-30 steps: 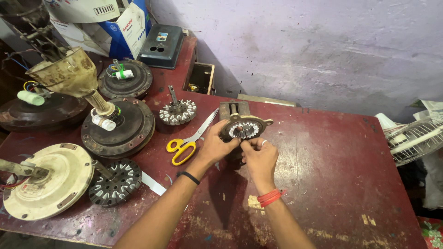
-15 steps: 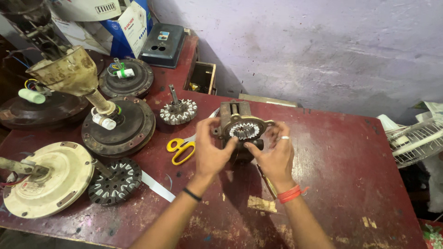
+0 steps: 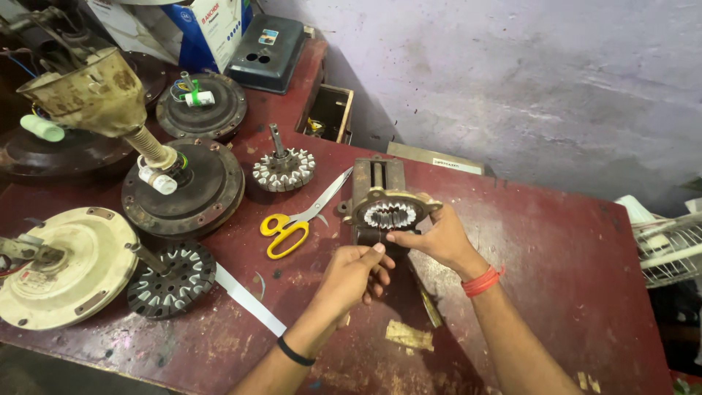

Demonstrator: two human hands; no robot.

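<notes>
Scuffed dark-red worktop carries round rusty fan motor housings along its left edge, yellow-handled scissors mid-table. Near the back edge, a brown toothed stator ring sits on a vise; right hand pinches its rim, left hand curled loosely, empty.

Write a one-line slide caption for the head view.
Right hand steadies a slotted motor stator on a small vise, left hand just below, yellow-handled scissors beside them.
</notes>
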